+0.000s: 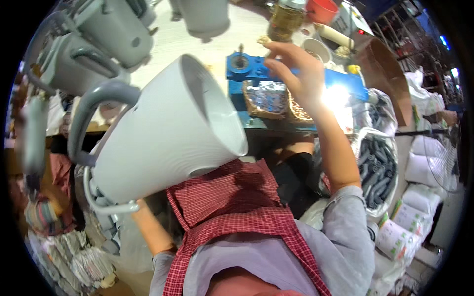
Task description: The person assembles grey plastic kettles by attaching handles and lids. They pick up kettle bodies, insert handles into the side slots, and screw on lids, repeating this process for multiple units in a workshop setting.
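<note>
A large light-grey plastic jug with a dark grey loop handle is tilted above my lap, its mouth turned up and to the right. My left forearm runs up behind the jug and appears to support it; the left fingers are hidden. My right hand is away from the jug, thumb and forefinger apart, with nothing visible between them. It hovers over a blue metal fixture with a round fitting and upright pin. Small beige crumpled pieces lie just beyond the fingertips. Beside the fixture sits a foil-topped block.
Several grey jugs stand at the table's far left. A glass jar, a red cup and a white cup stand at the back. To the right are a glaring lamp, a bag of dark grey parts and a fan.
</note>
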{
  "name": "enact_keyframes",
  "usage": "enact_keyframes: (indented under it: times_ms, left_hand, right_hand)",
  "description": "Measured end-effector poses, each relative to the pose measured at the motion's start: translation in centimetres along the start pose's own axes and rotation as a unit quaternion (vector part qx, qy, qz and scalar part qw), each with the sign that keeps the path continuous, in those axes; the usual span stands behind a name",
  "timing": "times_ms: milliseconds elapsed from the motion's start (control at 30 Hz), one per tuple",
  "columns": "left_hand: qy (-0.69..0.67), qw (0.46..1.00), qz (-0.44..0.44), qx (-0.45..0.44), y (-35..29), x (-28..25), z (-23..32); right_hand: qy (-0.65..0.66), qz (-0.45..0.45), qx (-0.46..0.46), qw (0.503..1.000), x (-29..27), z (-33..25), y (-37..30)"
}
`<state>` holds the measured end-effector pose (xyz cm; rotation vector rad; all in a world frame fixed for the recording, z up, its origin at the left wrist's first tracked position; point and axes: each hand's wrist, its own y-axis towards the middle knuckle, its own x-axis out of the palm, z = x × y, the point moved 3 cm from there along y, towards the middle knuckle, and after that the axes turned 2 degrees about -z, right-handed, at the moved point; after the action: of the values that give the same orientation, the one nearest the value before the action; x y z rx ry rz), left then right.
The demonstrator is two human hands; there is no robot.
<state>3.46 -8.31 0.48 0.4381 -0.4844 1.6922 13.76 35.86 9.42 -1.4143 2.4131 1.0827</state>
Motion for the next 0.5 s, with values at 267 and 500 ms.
enact_keyframes:
  times_ms: [267, 500]
  left_hand:
    - [-0.006, 1.000, 0.003, -0.010, -0.7, -0.8, 0.5]
    - [-0.034, 0.999, 0.033, -0.004, -1.2, -1.4, 0.0]
  right_hand:
    - [-0.277, -0.144, -0.038, 0.949, 1.1, 9.9, -8.7]
    - [-0.336, -0.288, -0.065, 0.895, 5.9, 11.8, -7.4]
